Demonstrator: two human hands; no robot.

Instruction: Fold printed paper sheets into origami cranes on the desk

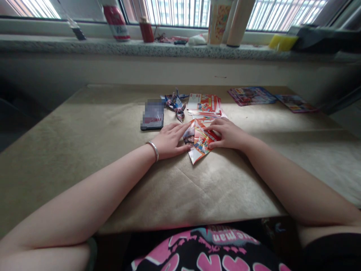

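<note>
A glossy orange and white printed paper (201, 145), folded to a pointed shape, lies on the table between my hands. My left hand (172, 141), with a silver bangle at the wrist, rests flat on its left edge, fingers stretched out. From the right, my right hand (228, 134) grips the paper with bent fingers and thumb along its right edge. Just beyond it are a stack of similar orange and white printed sheets (204, 104) and a folded paper star-like shape (176, 103) in blue and dark colours.
A dark tablet-like object (153, 114), partly pixelated, lies left of the folded shape. Colourful printed sheets (252, 95) and another small pile (296, 103) lie at the back right. On the windowsill (169, 49) stand a red can (116, 22), cups and a yellow object (283, 42).
</note>
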